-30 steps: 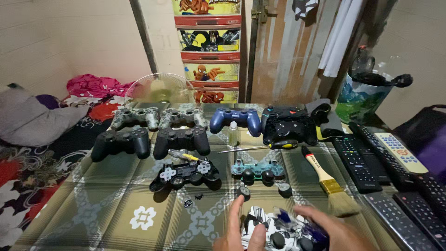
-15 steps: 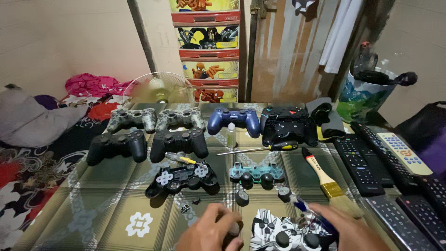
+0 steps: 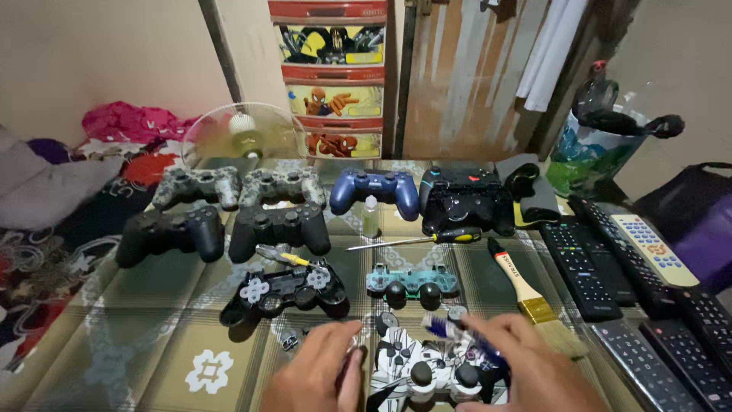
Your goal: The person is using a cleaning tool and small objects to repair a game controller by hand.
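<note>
A white and black patterned game controller (image 3: 415, 366) lies at the near edge of the table. My left hand (image 3: 316, 374) rests against its left grip, fingers curled on it. My right hand (image 3: 526, 366) covers its right grip and holds a blue toothbrush (image 3: 450, 329) over the buttons. Just beyond lie an opened black controller (image 3: 286, 291) and a translucent blue controller (image 3: 412, 281). Small loose parts (image 3: 290, 339) sit by my left hand.
Several more controllers sit in rows behind: two camouflage (image 3: 236, 185), two black (image 3: 225, 229), one blue (image 3: 375, 188), a black stack (image 3: 465, 200). A screwdriver (image 3: 415, 240), a paintbrush (image 3: 526, 286) and several remote controls (image 3: 610, 263) lie at right. A fan (image 3: 244, 137) and plastic drawers (image 3: 332, 76) stand behind.
The view tipped down and closer. Both hands moved onto the white patterned controller, and the toothbrush in my right hand came over its buttons.
</note>
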